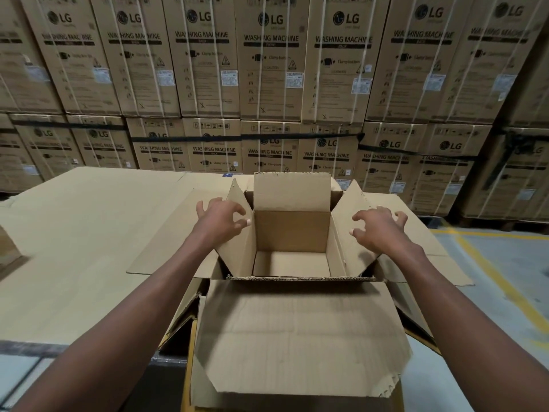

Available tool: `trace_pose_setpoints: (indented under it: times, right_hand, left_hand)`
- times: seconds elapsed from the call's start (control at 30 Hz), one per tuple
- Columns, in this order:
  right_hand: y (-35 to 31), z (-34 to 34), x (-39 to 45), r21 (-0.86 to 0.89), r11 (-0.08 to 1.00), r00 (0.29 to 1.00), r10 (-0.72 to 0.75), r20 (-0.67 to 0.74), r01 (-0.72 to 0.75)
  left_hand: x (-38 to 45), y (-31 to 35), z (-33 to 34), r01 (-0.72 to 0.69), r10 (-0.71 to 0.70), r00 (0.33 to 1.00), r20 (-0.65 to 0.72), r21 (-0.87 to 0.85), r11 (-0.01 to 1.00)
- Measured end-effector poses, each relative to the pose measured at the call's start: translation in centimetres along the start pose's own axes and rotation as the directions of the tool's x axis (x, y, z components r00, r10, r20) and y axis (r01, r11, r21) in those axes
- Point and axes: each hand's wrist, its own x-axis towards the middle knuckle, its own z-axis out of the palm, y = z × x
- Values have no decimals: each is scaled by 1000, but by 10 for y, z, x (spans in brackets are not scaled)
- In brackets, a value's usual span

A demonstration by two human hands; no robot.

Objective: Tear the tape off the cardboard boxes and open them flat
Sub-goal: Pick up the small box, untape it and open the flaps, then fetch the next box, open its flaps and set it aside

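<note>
Warehouse backdrop; left hand [221, 217] and right hand [378, 228] over open box [292, 233], fingers spread, clawed.

A plain brown corrugated cardboard box [292, 239] stands upright with its top open and its inside bare. Its far flap stands up, the two side flaps splay outward, and the large near flap folds down toward the viewer. It rests on flattened brown cardboard sheets [89, 233].
</note>
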Motion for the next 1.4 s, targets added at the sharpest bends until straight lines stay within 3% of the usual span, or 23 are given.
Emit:
trace_pose_setpoints:
  times: [0.13,0.23,0.33,0.6,0.9,1.1,1.4]
  right_hand:
    - [-2,-12,-21,224,975,997,13,-72,3]
    - [-3,-23,-48,545,838,999,14,-29,4]
    - [-11,-31,-82,719,695,1000,-24,-16,28]
    - [-68,-20,-143,882,449,989,-77,-125,147]
    - [-195,31,-216,972,223,959,-283,-5,71]
    - [-302,79,-253,983,181,866,-495,69,25]
    - [-457,195,-301,949,299,764,-589,263,-96]
  left_hand:
    - [-27,11,-13,-51,34,991,-129,-133,990]
    - [-53,17,-20,-119,52,976,-211,-318,941]
    - [-89,25,-24,-136,31,973,-229,-460,877]
    - [-179,2,-15,-11,-208,949,-237,-685,728]
    - [-281,-63,-9,128,-543,821,-177,-869,477]
    - [-344,-143,-17,203,-667,739,-93,-913,353]
    - [-419,-284,-57,254,-818,573,-41,-941,225]
